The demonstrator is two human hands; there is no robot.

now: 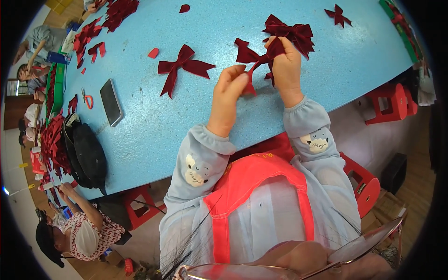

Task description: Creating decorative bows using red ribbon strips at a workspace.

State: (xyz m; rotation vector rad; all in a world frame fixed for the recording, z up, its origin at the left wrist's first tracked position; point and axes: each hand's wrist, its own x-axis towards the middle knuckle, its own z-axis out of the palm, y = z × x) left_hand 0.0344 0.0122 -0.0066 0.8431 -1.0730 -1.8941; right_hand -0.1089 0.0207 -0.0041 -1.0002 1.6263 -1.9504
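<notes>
Between my two hands, above the near side of the blue table, is a dark red velvet ribbon bow (262, 59). My right hand (285, 65) pinches its loop and knot from the right. With closed fingers, my left hand (229, 91) holds a tail whose brighter red underside shows. Just beyond my right hand lies a pile of similar bows (298, 36), partly hidden by that hand. A single finished-looking bow (182, 66) rests flat to the left of my left hand. Another small bow (338, 16) lies at the far right.
A black phone (111, 102), orange-handled scissors (87, 99) and a black bag (86, 151) lie on the left of the table (154, 126). Red ribbon pieces (56, 140) are heaped beyond the bag. Green trays (57, 86) line the edge. Red stools (387, 103) stand below; other people (86, 228) sit leftward.
</notes>
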